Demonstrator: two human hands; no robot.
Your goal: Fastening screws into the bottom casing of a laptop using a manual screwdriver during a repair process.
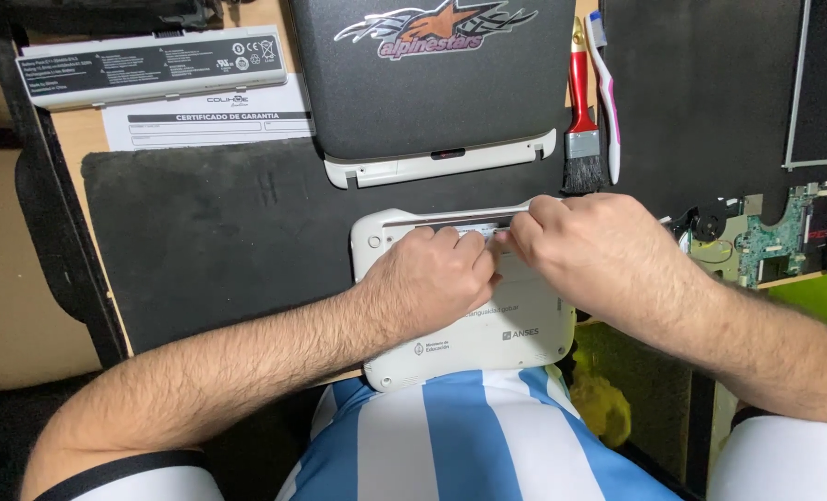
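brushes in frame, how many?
2, side by side at the upper right of the mat: a red-handled paintbrush and, to its right, a pink-and-white toothbrush. None seem hidden.

both bare forearms reach in from the lower corners and meet over the white laptop (469, 334), the landmark here. the left hand (432, 278) lies knuckles-up on the middle of it, fingers curled toward its far edge. the right hand (585, 250) comes in from the right side, fingers bent and pinched at that same far edge, fingertips nearly touching the left's.
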